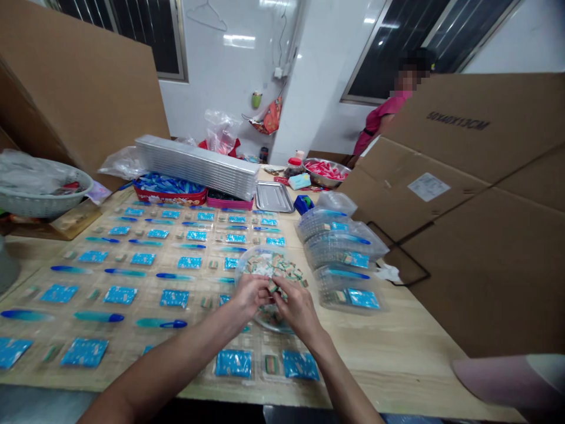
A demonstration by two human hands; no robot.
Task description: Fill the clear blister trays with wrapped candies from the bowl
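Note:
My left hand (pixel 251 294) and my right hand (pixel 295 304) meet over a clear plastic bag (pixel 272 265) full of small striped erasers. Both hands are closed in a pinch on a few of those small erasers (pixel 272 287) between the fingertips. Under and around the hands lie rows of clear blister trays (pixel 145 277) on the wooden table (pixel 397 347), each holding a blue packet (pixel 175 298), a blue pen (pixel 161 323) and a small eraser. Two filled trays with blue packets (pixel 233 363) lie just in front of my wrists.
Stacks of filled trays (pixel 342 259) stand right of the bag. Large cardboard boxes (pixel 481 218) rise on the right and back left. A stack of metal trays (pixel 198 165), a white basket (pixel 44 197) and a metal bowl (pixel 325 171) sit further back. Another person in pink (pixel 382 121) stands behind.

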